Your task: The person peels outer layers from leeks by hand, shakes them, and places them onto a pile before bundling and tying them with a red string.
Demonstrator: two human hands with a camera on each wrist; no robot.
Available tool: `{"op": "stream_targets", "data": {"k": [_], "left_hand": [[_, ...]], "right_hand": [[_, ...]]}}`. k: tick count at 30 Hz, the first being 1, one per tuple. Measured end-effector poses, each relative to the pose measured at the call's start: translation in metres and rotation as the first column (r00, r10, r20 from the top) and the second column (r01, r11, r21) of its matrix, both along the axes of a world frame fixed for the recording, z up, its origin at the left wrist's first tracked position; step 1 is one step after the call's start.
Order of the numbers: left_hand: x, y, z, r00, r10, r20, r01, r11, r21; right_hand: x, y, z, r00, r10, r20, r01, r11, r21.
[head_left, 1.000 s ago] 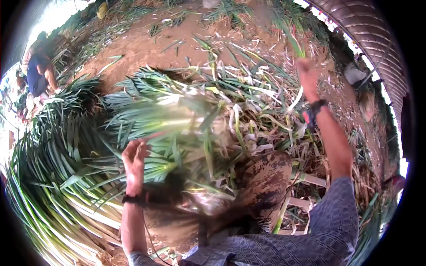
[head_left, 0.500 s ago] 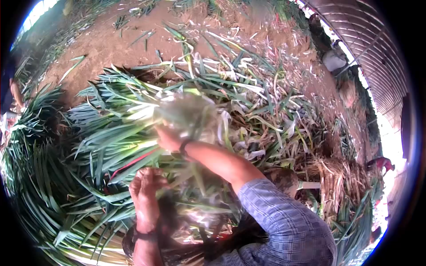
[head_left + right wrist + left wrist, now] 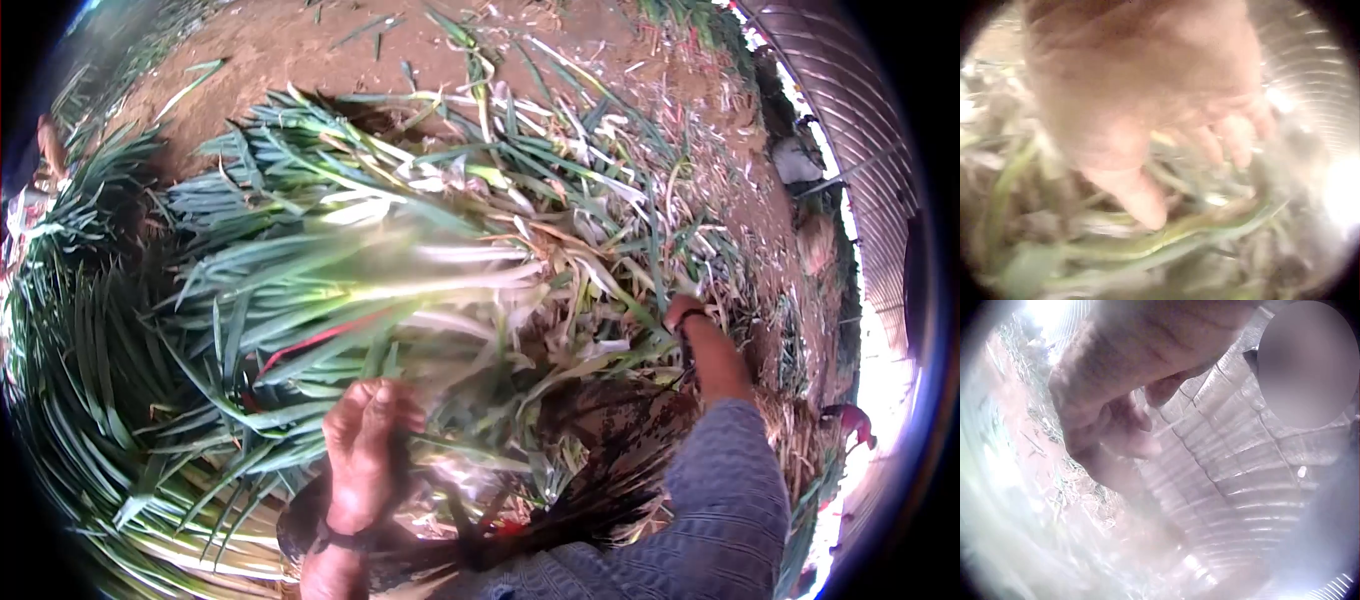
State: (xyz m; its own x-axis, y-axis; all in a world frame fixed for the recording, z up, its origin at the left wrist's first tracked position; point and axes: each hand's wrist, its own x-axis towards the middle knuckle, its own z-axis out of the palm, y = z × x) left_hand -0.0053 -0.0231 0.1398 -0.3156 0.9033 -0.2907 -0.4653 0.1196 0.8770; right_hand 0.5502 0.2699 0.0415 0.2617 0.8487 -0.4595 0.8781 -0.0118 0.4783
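Note:
In the head view my left hand (image 3: 365, 450) hovers at the near edge of the leeks (image 3: 300, 290), its fingers loosely bent. The left wrist view shows those fingers (image 3: 1125, 428) with nothing clear between them and the thumb. My right hand (image 3: 684, 310) is at the right end of the pile, over discarded leek leaves (image 3: 600, 350). In the right wrist view its fingers hang apart above a long green leaf (image 3: 1197, 236), blurred. A red strip (image 3: 320, 342) lies across the leek greens beyond my left hand.
More leeks (image 3: 90, 400) are heaped on the left, greens toward the far side. Bare reddish soil (image 3: 270, 55) with scattered leaf scraps stretches beyond the pile. Dry stalks (image 3: 790, 440) stand by my right elbow. Part of another person (image 3: 50, 145) shows at the far left.
My right hand, with a green leaf at the far right a second ago, reached in over the leeks, then moved back right to the leaf litter. My left hand stays near the pile.

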Motion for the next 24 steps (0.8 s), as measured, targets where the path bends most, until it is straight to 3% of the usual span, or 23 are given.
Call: {"op": "stream_targets", "data": {"k": [2,3,4,5,6,7,8,10,13,15,17,18,19,20,22,24], "left_hand": [[0.007,0.0,0.003,1.0,-0.012,0.025,0.013,0.999,-0.038],[0.013,0.005,0.004,0.999,-0.041,0.024,0.042,0.998,-0.042],[0.019,0.008,0.003,0.998,-0.064,0.017,0.065,0.997,-0.044],[0.025,0.011,0.003,0.995,-0.103,-0.007,0.103,0.994,-0.041],[0.032,0.013,0.001,0.99,-0.14,-0.029,0.139,0.989,-0.041],[0.038,0.011,-0.006,0.987,-0.157,-0.026,0.156,0.987,-0.039],[0.041,0.01,-0.01,0.978,-0.21,0.01,0.211,0.976,-0.051],[0.043,0.008,-0.014,0.95,-0.303,-0.071,0.299,0.952,-0.07],[0.043,0.004,-0.019,0.949,-0.305,-0.074,0.302,0.952,-0.052],[0.038,0.004,-0.024,0.931,-0.346,-0.113,0.341,0.938,-0.061],[0.044,0.002,-0.031,0.951,-0.309,-0.002,0.309,0.951,-0.004],[0.045,0.002,-0.034,0.955,-0.291,0.051,0.29,0.957,0.026],[0.041,0.004,-0.036,0.918,-0.395,0.025,0.394,0.919,0.019],[0.038,0.008,-0.029,0.903,-0.418,-0.094,0.42,0.907,-0.002],[0.038,0.014,-0.01,0.834,-0.461,-0.302,0.464,0.883,-0.068],[0.046,0.008,-0.029,0.844,-0.448,-0.295,0.464,0.886,-0.019]], "right_hand": [[0.016,0.021,0.0,0.973,-0.022,-0.231,0.06,0.985,0.16],[-0.004,0.021,-0.001,0.832,0.195,-0.52,-0.064,0.964,0.258],[-0.076,0.015,0.009,0.816,0.125,-0.564,0.002,0.976,0.218],[-0.124,0.008,-0.002,0.597,0.344,-0.725,-0.112,0.93,0.35],[-0.164,0.002,-0.018,0.444,0.447,-0.776,-0.227,0.894,0.385],[-0.198,0.005,-0.057,0.325,0.419,-0.848,-0.28,0.899,0.337],[-0.249,-0.003,-0.061,0.275,0.523,-0.807,-0.417,0.821,0.39],[-0.298,0.001,-0.111,0.182,0.597,-0.781,-0.543,0.723,0.427],[-0.334,-0.015,-0.14,0.347,0.69,-0.635,-0.66,0.66,0.357],[-0.336,-0.02,-0.15,0.307,0.731,-0.61,-0.62,0.64,0.455],[-0.331,-0.028,-0.172,0.305,0.809,-0.503,-0.585,0.576,0.571],[-0.335,-0.036,-0.153,0.358,0.7,-0.618,-0.593,0.681,0.428],[-0.337,-0.055,-0.138,0.324,0.68,-0.658,-0.571,0.695,0.436],[-0.342,-0.075,-0.102,0.372,0.486,-0.791,-0.583,0.785,0.209],[-0.339,-0.113,-0.068,0.199,0.423,-0.884,-0.657,0.727,0.199],[-0.342,-0.115,-0.055,0.252,0.116,-0.961,-0.552,0.833,-0.044]]}}
